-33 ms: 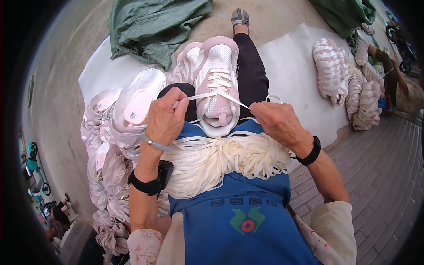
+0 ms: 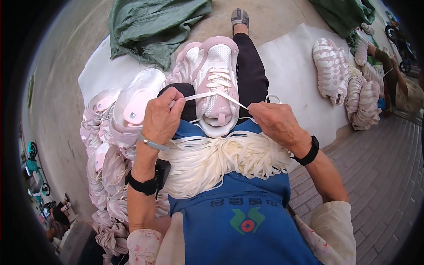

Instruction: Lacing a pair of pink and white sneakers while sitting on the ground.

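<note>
Head view: my left hand (image 2: 163, 115) pinches one side of the white lace (image 2: 198, 96), and my right hand (image 2: 277, 123) pinches the other. The pink and white shoe (image 2: 216, 84) points away from me, its heel at the top edge of my blue apron (image 2: 203, 234), near loose cream laces (image 2: 212, 159).

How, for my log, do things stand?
Left hand, right hand: pinching flat white lace. Strands crossing over pink-and-white mesh sneaker. Cream lace bundle nearby, not blocking.
</note>
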The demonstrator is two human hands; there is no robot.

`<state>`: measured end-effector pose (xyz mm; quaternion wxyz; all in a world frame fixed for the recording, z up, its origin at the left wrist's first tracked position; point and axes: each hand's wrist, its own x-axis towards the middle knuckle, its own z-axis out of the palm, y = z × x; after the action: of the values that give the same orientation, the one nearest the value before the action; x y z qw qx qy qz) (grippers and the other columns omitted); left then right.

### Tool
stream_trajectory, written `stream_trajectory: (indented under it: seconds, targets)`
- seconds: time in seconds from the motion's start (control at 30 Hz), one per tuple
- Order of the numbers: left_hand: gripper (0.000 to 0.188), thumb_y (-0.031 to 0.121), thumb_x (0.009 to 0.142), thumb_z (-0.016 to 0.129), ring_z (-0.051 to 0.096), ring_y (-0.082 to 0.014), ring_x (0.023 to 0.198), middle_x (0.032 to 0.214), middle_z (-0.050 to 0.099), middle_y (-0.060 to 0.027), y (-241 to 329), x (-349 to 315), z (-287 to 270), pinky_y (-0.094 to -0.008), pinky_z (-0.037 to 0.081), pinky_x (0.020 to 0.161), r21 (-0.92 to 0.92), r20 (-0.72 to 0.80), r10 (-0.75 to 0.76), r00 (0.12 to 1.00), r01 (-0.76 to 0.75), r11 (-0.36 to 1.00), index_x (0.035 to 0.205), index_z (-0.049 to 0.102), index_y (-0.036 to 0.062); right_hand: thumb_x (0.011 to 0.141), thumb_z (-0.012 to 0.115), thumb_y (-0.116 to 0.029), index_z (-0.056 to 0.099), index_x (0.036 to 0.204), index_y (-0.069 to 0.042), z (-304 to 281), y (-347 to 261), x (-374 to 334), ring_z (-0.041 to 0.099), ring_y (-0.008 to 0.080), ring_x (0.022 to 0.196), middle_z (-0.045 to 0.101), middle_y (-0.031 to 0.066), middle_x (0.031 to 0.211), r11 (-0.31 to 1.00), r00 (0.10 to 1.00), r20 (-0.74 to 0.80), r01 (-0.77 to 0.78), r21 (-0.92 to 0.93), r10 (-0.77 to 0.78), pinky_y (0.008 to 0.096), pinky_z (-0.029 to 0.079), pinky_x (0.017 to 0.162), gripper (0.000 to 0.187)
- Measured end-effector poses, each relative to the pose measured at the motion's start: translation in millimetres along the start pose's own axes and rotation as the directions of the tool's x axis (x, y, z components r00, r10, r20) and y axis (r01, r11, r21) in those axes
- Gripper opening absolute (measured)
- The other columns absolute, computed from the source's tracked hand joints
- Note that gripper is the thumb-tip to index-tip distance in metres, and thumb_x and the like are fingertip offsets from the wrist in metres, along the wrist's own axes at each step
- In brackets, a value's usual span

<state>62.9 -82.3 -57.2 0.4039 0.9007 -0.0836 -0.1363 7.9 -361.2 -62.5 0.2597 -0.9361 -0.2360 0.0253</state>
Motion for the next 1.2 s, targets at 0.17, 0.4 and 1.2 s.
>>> stream_trajectory:
  seconds: [0.17, 0.4, 1.2]
  targets:
    - [0.016, 0.016, 0.086, 0.058, 0.059, -0.0299, 0.060, 0.065, 0.059, -0.0153, -31, -14, -35, -0.0367, 0.046, 0.060, 0.094, 0.042, -0.051, 0.998, 0.047, 0.995, 0.085, 0.060, 0.0007, 0.085, 0.059, -0.010, 0.051, 0.078, -0.006, 2, 4, -8, 0.059, 0.0275, 0.062, 0.053, 0.0085, 0.067, 0.996, 0.996, 0.023, -0.087, -0.020, 0.087, 0.0380, 0.046, 0.053, 0.011]
    - [0.019, 0.014, 0.092, 0.057, 0.058, -0.0117, 0.080, 0.088, 0.067, -0.0066, -24, -39, -49, -0.0249, 0.046, 0.073, 0.046, -0.276, -0.028, 0.961, 0.043, 0.998, 0.102, 0.066, 0.0003, 0.086, 0.062, -0.011, 0.061, 0.084, -0.002, -34, -41, 7, 0.062, 0.0308, 0.069, 0.061, 0.0124, 0.076, 0.853, 0.936, 0.227, -0.341, 0.395, 0.269, 0.0379, 0.049, 0.058, 0.009]
    - [0.021, 0.021, 0.083, 0.072, 0.049, -0.0064, 0.057, 0.066, 0.056, 0.0051, -41, -47, -30, -0.0205, 0.038, 0.053, -0.420, -0.144, -0.253, 0.957, 0.172, 0.891, 0.081, 0.059, 0.0046, 0.091, 0.058, -0.014, 0.062, 0.087, 0.001, -49, -64, -14, 0.053, 0.0253, 0.059, 0.057, 0.0135, 0.070, 0.775, 0.917, 0.341, -0.366, 0.516, 0.207, 0.0323, 0.043, 0.056, 0.017]
